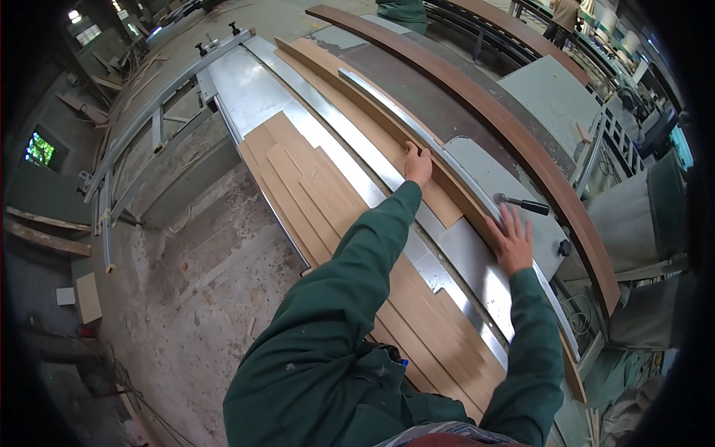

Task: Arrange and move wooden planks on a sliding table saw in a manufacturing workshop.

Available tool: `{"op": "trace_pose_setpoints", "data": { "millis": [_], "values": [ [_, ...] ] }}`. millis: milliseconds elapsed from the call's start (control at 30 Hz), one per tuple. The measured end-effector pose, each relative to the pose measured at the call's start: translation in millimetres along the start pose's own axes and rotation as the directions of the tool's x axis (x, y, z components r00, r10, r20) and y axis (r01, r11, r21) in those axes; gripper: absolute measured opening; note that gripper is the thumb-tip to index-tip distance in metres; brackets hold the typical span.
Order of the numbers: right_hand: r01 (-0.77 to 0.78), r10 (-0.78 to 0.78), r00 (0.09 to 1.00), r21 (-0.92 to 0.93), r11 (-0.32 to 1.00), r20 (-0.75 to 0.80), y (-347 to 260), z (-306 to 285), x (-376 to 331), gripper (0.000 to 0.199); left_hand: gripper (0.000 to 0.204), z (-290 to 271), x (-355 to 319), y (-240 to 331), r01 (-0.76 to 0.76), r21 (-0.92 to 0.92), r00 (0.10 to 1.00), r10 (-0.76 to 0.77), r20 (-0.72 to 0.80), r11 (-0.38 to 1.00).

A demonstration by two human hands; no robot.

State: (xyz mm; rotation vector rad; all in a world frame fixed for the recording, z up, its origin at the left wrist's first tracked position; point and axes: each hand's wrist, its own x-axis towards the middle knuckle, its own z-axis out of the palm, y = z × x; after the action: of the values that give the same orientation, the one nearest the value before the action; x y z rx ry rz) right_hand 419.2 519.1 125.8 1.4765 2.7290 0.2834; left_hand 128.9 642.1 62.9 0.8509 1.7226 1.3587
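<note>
A long wooden board (456,189) stands on edge along a silver metal fence (463,174) on a saw table. My left hand (418,164) has its fingers curled over this upright board near its middle. Closer to me, my right hand (514,242) lies with spread fingers over the fence, its thumb side against the upright board. A flat wooden board (441,201) rests on the metal table beside the upright one, just below my left hand. Beyond my right fingers is a lever with a black handle (527,203).
Several stacked wooden strips (290,175) lie on the table's left part, under my left arm. A long curved-looking brown board (477,97) runs past the fence on the right. At the left is a metal frame (158,128) over the stained floor (186,298). Another person (564,18) stands far back.
</note>
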Motion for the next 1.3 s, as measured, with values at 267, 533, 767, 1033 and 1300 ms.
{"op": "trace_pose_setpoints", "data": {
  "millis": [267,533,767,1033,1300],
  "values": [
    [-0.011,0.012,0.999,-0.025,1.000,0.050,26,-4,-45,0.090,0.073,-21,38,9,-0.033,0.087,0.999,0.037,-0.036,0.996],
    [-0.001,0.002,0.999,-0.011,1.000,0.054,0,-7,7,0.092,0.073,-52,91,5,-0.042,0.044,0.998,0.044,-0.047,0.998],
    [-0.011,0.014,0.995,-0.035,0.999,0.095,-22,-9,47,0.092,0.073,-75,126,11,-0.043,0.075,0.998,0.046,-0.046,0.996],
    [-0.015,0.018,0.996,-0.029,0.999,0.083,-50,-14,89,0.083,0.073,-106,162,15,-0.071,0.038,0.996,0.073,-0.049,0.997],
    [-0.016,0.014,0.999,-0.031,0.999,-0.051,-34,13,91,0.065,0.059,-42,104,16,0.045,-0.138,0.999,-0.041,0.034,0.989]
  ]
}}
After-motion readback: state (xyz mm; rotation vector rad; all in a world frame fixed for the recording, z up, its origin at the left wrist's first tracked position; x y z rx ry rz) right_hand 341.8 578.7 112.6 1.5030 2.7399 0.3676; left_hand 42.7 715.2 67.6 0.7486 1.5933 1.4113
